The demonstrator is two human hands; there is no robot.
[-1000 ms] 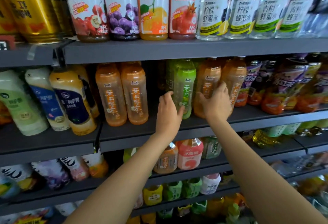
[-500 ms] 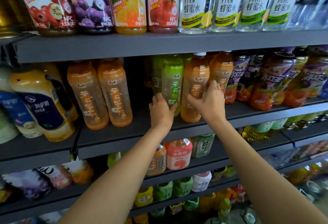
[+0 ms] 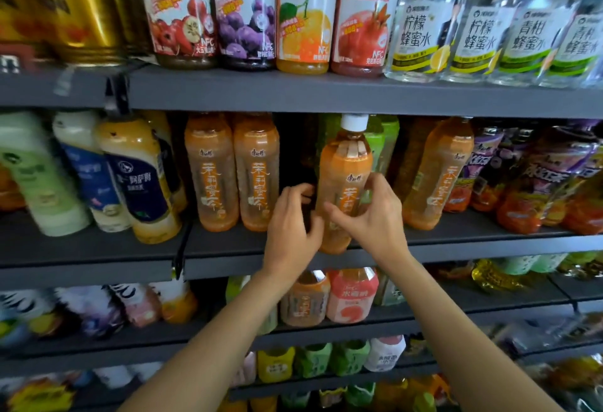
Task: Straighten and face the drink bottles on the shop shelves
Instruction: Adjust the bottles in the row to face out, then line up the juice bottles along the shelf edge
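Note:
An orange tea bottle (image 3: 346, 163) with a white cap stands at the front edge of the middle shelf (image 3: 473, 250), label facing me. My right hand (image 3: 370, 216) grips its lower body, thumb in front and fingers round the right side. My left hand (image 3: 290, 227) curls against the bottle's lower left side. Left of it stand two matching orange bottles (image 3: 235, 171), with a dark gap between them and the held bottle. A green bottle (image 3: 383, 137) stands behind the held one. One more orange bottle (image 3: 439, 173) stands to its right.
White, blue and yellow bottles (image 3: 98, 173) fill the shelf's left end, and purple-labelled ones (image 3: 535, 180) the right. The top shelf (image 3: 326, 93) carries juice bottles (image 3: 270, 10), clear honey-water bottles (image 3: 489, 26) and gold cans (image 3: 62, 10). Lower shelves hold several small bottles (image 3: 329, 297).
My right hand has drawn the orange bottle out to the shelf's front edge, ahead of the green one. My left hand left the green bottle and moved onto the orange one.

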